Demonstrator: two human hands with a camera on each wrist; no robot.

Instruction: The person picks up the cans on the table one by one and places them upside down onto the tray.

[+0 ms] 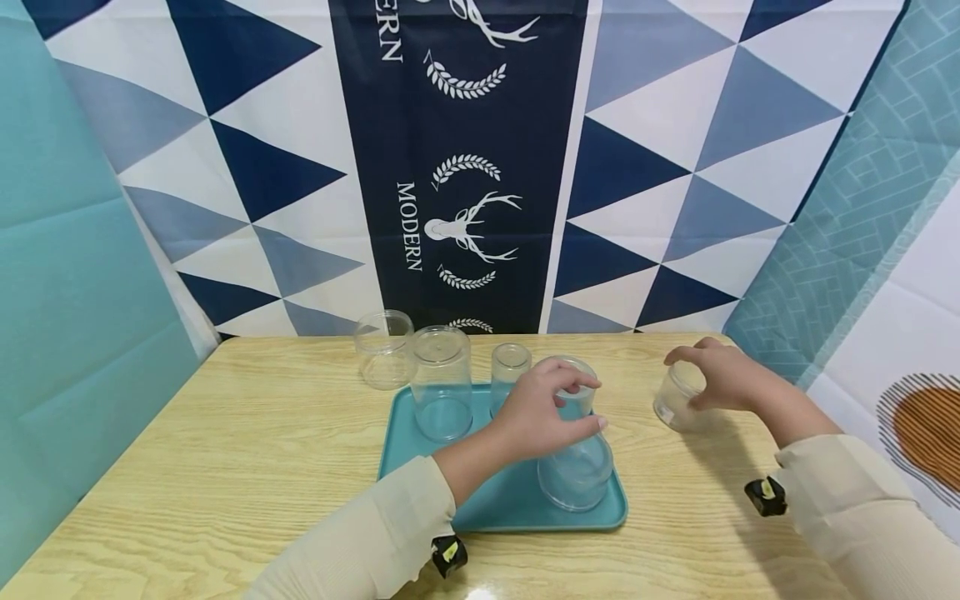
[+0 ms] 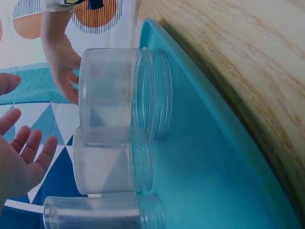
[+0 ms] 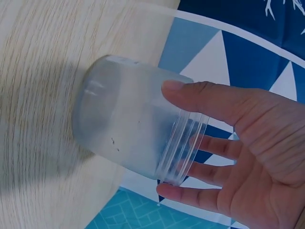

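Two arms outstretched: left grip spread above tray, right grip pinching jar.

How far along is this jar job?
If the tray is being filled, four jars already stand there. The right hand grips another jar on the table; the left hand holds nothing. Apparently remaining: that one and the jar behind the tray.

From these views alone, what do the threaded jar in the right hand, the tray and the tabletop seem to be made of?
Threaded jar: smooth, clear plastic by its look, perhaps glass; the wall is see-through.
Tray: probably plastic, fairly matt; evenly teal, with little shine.
Tabletop: wood or printed laminate, slightly glossy; streaky grain, one bright reflection.
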